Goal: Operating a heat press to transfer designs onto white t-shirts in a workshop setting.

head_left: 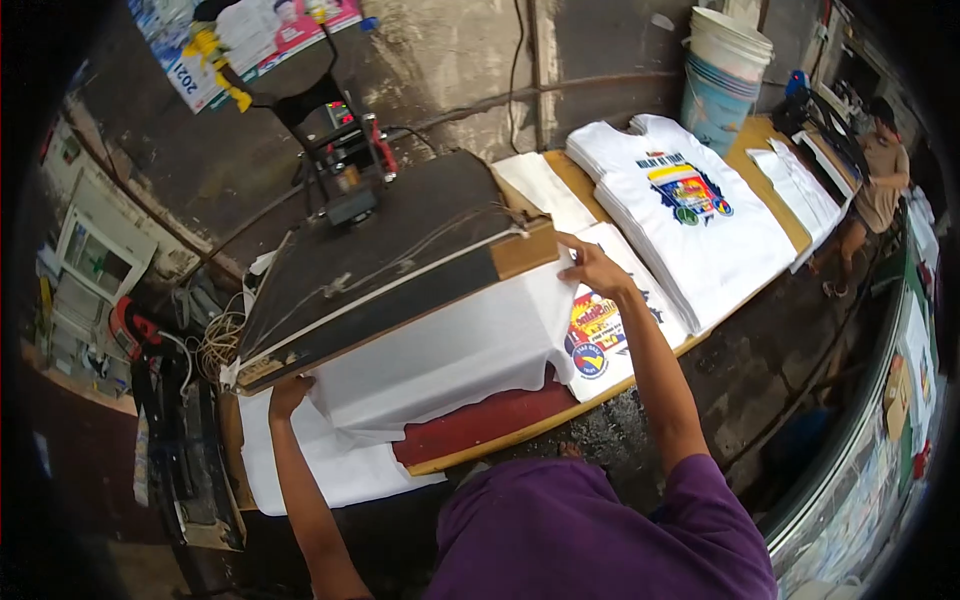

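A large heat press (400, 210) with a dark, dusty upper plate stands in front of me. Beneath its front edge hangs a thin white sheet (450, 345), draped over a dark red pad (495, 418). My right hand (598, 270) pinches the sheet by the plate's right front corner, thumb and forefinger closed. At the left front corner, my left hand (288, 398) is closed on the sheet's other end; its fingertips are partly hidden. White fabric (320, 470) lies below that hand. A white shirt with a colourful print (605, 325) lies right of the pad.
Farther right is a stack of printed white shirts (690, 215), with nested buckets (725, 80) behind it. A person (885, 165) stands at another press (835, 140) at the far right. Coiled cord (225, 335) and dark equipment (185, 430) flank the left side.
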Demonstrator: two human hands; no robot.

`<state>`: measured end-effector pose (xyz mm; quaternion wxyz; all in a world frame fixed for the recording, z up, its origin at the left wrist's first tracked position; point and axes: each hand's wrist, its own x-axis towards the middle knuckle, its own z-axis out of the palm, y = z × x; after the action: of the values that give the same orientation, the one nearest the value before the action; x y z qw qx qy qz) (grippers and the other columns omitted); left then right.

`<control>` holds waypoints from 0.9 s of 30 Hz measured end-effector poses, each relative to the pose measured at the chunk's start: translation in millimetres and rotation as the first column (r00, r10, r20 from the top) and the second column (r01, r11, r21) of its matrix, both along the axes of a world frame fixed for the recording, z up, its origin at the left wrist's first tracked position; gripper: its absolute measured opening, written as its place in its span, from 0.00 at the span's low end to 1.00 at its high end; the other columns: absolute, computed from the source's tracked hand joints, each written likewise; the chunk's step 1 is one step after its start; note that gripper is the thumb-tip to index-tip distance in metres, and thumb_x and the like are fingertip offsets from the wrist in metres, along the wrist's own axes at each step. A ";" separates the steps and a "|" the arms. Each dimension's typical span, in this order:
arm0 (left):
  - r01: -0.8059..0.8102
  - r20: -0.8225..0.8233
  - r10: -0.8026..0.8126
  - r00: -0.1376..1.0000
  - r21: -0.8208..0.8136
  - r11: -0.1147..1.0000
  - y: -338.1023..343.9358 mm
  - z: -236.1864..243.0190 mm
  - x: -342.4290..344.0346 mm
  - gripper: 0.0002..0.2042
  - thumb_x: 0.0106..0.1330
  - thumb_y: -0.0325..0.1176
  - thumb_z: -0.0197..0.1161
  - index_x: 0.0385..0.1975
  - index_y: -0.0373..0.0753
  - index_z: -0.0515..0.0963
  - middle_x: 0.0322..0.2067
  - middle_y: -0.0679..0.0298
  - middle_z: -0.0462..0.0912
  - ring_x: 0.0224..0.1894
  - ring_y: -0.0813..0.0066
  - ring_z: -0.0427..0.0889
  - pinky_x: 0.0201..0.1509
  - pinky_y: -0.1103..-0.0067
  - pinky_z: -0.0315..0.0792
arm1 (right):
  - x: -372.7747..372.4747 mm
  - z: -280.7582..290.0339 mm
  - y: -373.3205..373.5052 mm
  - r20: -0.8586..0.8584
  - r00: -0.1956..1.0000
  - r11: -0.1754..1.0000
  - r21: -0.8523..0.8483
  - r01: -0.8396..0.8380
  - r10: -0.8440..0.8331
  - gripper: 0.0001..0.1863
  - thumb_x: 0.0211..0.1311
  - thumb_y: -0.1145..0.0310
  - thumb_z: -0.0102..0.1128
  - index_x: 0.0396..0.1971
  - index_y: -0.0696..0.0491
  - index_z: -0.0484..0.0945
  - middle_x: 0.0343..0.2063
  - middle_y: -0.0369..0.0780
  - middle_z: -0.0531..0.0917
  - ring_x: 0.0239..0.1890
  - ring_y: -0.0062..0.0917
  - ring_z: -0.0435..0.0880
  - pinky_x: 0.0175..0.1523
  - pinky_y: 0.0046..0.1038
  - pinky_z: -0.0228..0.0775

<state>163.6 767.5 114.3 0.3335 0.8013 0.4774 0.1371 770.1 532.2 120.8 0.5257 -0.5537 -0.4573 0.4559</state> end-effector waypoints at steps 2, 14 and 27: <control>0.007 -0.098 -0.005 0.995 0.020 1.000 2.9 -1.1 5.0 0.31 0.48 0.17 0.61 0.58 0.36 0.70 0.55 0.63 0.75 0.49 0.71 0.77 0.48 0.77 0.71 | 2.9 -0.3 -2.4 0.015 1.000 1.000 -0.012 0.018 -0.018 0.41 0.44 0.81 0.60 0.65 0.53 0.65 0.66 0.42 0.65 0.65 0.30 0.63 0.69 0.27 0.53; -0.182 0.326 0.383 0.864 -0.506 0.843 -41.5 -22.2 -1.2 0.21 0.61 0.25 0.59 0.56 0.39 0.73 0.49 0.65 0.78 0.48 0.74 0.77 0.49 0.77 0.72 | -17.0 2.5 -17.0 0.166 0.982 0.990 -0.093 0.102 -0.086 0.40 0.43 0.82 0.59 0.64 0.56 0.64 0.55 0.39 0.76 0.47 0.25 0.77 0.55 0.26 0.69; 0.566 0.807 0.480 0.344 -0.586 0.580 -105.3 -102.3 16.9 0.32 0.61 0.19 0.58 0.66 0.40 0.57 0.44 0.59 0.79 0.47 0.72 0.79 0.52 0.76 0.75 | 99.6 -79.2 -66.1 0.977 0.016 0.972 0.208 0.106 -0.210 0.13 0.53 0.68 0.62 0.39 0.57 0.83 0.41 0.46 0.85 0.43 0.40 0.84 0.52 0.34 0.74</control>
<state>180.5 662.2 12.0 0.8706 0.3296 0.1713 0.3227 869.7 466.0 41.6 0.1290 -0.7410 -0.6451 -0.1347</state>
